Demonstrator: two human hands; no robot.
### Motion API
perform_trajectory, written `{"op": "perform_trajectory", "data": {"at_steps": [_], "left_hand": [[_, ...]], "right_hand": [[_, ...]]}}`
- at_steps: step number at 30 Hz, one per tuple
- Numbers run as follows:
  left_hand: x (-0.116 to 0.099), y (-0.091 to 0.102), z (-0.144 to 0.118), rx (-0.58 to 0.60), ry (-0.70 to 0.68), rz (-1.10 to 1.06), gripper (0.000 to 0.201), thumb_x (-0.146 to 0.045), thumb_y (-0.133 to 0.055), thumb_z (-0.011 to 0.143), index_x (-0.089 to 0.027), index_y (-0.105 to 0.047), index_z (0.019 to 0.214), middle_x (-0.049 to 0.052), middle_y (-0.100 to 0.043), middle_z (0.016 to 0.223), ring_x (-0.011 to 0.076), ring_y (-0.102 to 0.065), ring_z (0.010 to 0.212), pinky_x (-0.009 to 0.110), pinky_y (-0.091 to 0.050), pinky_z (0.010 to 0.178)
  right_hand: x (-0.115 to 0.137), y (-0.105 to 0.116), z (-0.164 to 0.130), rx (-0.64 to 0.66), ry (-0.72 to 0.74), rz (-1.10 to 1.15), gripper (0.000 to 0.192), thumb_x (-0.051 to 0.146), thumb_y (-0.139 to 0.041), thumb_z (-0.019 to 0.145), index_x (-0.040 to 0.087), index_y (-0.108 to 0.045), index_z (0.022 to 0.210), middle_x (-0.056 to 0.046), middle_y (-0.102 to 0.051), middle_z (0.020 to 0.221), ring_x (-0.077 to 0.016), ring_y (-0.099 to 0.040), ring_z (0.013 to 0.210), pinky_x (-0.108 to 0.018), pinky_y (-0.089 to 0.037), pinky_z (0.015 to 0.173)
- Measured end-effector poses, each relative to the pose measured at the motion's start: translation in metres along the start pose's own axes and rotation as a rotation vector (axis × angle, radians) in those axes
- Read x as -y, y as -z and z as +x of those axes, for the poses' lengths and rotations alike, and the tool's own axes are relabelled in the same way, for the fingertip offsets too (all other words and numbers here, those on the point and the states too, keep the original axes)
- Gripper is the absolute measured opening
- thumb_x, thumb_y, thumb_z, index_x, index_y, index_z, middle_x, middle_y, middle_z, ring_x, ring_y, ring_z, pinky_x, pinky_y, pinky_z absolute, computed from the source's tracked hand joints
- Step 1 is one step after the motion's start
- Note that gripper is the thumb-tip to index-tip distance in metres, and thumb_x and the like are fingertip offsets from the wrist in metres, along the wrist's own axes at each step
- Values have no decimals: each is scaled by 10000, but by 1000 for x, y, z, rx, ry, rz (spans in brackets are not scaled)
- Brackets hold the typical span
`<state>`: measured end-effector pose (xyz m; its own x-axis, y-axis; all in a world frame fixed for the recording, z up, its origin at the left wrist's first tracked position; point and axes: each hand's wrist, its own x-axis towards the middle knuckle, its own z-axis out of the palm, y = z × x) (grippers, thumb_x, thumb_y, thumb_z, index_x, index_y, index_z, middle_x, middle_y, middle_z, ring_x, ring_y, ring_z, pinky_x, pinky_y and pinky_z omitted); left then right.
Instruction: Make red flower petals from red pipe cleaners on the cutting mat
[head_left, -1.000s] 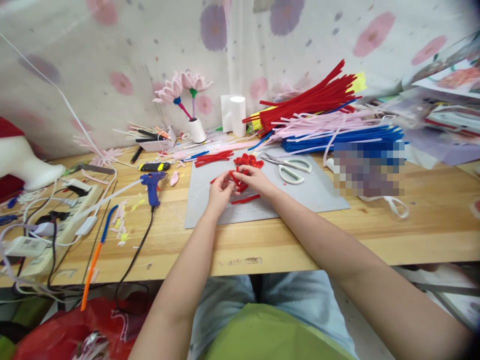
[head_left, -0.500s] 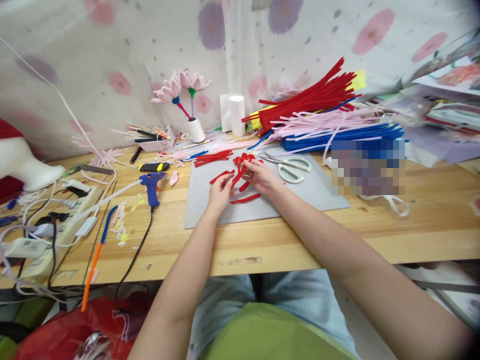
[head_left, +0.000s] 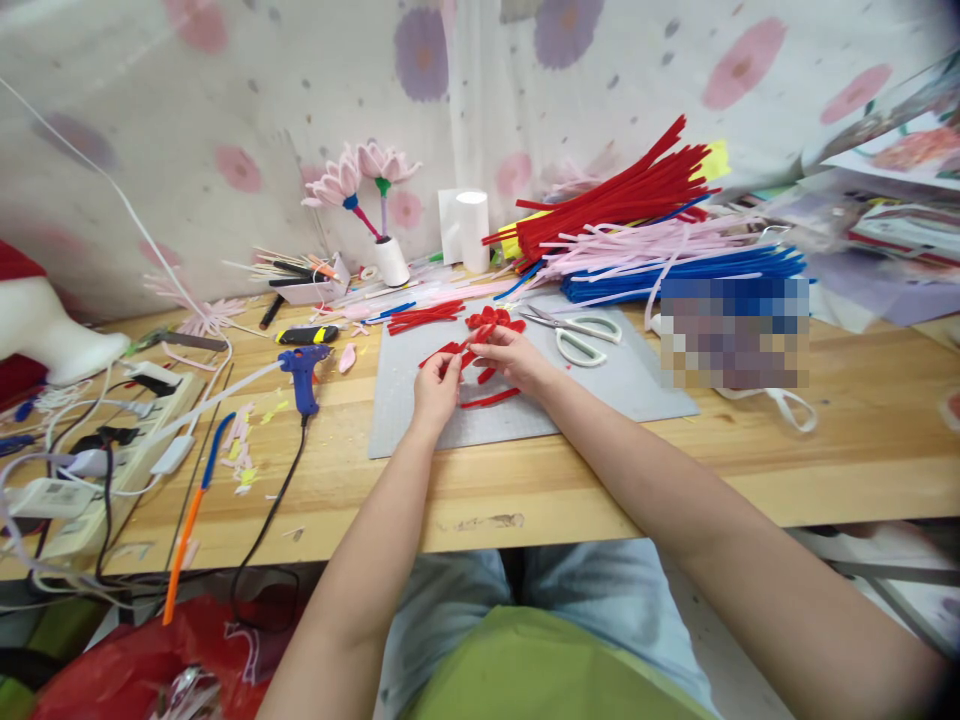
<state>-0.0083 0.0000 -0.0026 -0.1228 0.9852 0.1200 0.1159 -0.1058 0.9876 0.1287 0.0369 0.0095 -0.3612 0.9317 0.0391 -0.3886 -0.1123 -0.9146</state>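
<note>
Over the grey mat (head_left: 637, 385), my left hand (head_left: 436, 388) and my right hand (head_left: 517, 358) meet with fingertips close together. Both pinch a red pipe cleaner (head_left: 480, 337) between them; its lower part is hidden by the fingers. Just beyond my right hand lies a cluster of looped red pipe cleaners (head_left: 504, 317). A single red strip (head_left: 490, 398) rests on the mat nearer to me. Cut red pieces (head_left: 426, 316) are gathered at the mat's back left. Scissors (head_left: 581, 338) with pale handles lie to the right of my right hand.
A blue glue gun (head_left: 304, 375) with its black cord stands left of the mat, near a utility knife (head_left: 307, 334). Bundles of red (head_left: 607, 205), pink and blue (head_left: 690, 275) pipe cleaners fill the back right. Pink flowers stand in a white holder (head_left: 391, 262). A power strip (head_left: 127, 450) sits far left.
My right hand has moved slightly down and toward the left hand, and the red pipe cleaner has shifted with it. More of the looped red cluster shows behind.
</note>
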Motion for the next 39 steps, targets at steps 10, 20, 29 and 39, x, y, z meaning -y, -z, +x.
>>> {"op": "perform_trajectory", "data": {"at_steps": [10,20,29,39], "left_hand": [[-6,-5,-4,-70,39,-43,292,-455,-535,728,-169,-478,716,-68,-490,457,46,-401,303,170,-313,334],[-9,-10,-8,-92,-6,50,279,-448,-486,766,-183,-443,688,-71,-477,444,52,-390,298,176,-279,336],[-13,-15,-9,-50,9,32,281,-446,-494,757,-181,-438,678,-62,-492,447,58,-417,307,175,-312,346],[-10,-10,-2,154,101,-118,249,-331,-658,626,-152,-508,715,-14,-578,640,97,-573,555,221,-469,521]], "right_hand": [[-2,0,7,-192,15,168,293,276,-736,491,188,-500,639,58,-548,658,-62,-495,606,-209,-422,606],[-5,1,12,-275,54,165,272,289,-706,515,193,-475,622,57,-512,605,-66,-461,551,-224,-389,574],[-1,4,11,-240,123,172,224,272,-684,556,190,-498,651,33,-575,695,-84,-519,644,-229,-400,614],[1,4,5,-71,48,70,226,252,-709,562,171,-526,666,65,-527,613,-51,-468,545,-205,-366,565]]}}
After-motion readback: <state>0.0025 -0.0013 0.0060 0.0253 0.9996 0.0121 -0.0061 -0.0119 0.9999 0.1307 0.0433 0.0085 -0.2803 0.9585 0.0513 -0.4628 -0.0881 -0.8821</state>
